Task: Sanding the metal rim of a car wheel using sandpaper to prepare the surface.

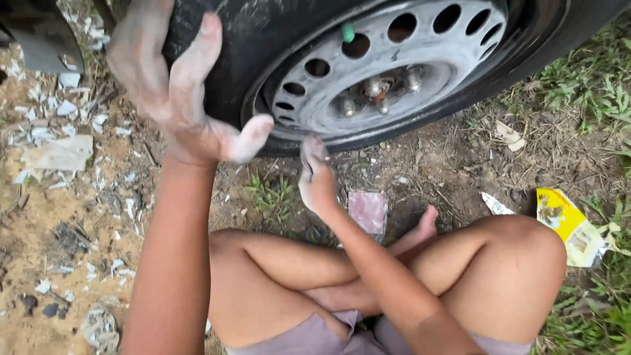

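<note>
Seated cross-legged on bare dirt, I press my dusty left hand [174, 85] flat and spread wide against the black tyre [223, 52]. My right hand [317, 177] reaches the lower rim of the grey steel wheel [388, 72]; whether its fingers pinch anything, I cannot tell. A yellow wrapper [565, 223] lies well right of it.
</note>
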